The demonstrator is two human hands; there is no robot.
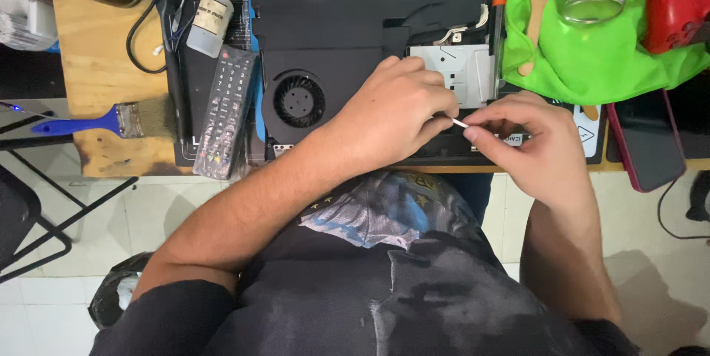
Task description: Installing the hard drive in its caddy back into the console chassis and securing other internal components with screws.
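Nearest the dark-shirted body, both hands meet over the front edge of the opened black plastic console on the wooden table: the left hand and the right hand each pinch an end of a thin white stick (too small to tell what kind), fingers closed tight on it. Just beyond lie the console's round black fan and a metal drive plate, with a grey remote control and blue-handled brush to the left, and farther off a white squeeze bottle and a green cloth
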